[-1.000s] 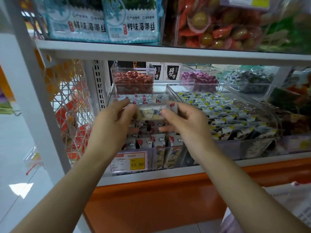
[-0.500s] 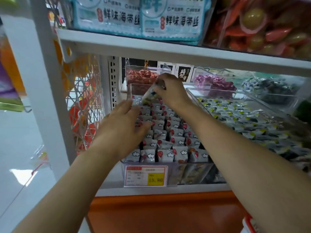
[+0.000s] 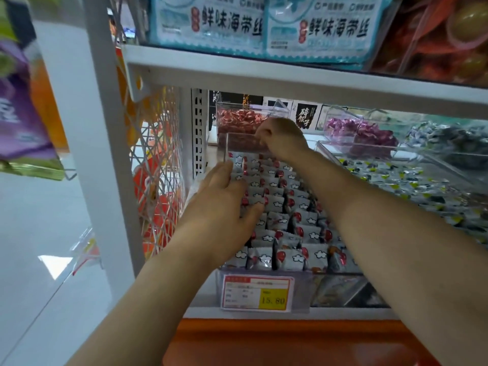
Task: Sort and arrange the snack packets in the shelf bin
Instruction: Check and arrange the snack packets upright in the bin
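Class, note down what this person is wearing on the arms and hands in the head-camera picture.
Nothing worn shows. The left hand and right hand are bare: no gloves, no visible ring. The left forearm and right forearm are bare to the picture's edge: no sleeves, watch or bracelet.

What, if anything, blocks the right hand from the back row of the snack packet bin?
Nothing visible does. The right hand is at the rear of the clear bin, over the back packets. The left hand rests on packets nearer the front left, out of the way.
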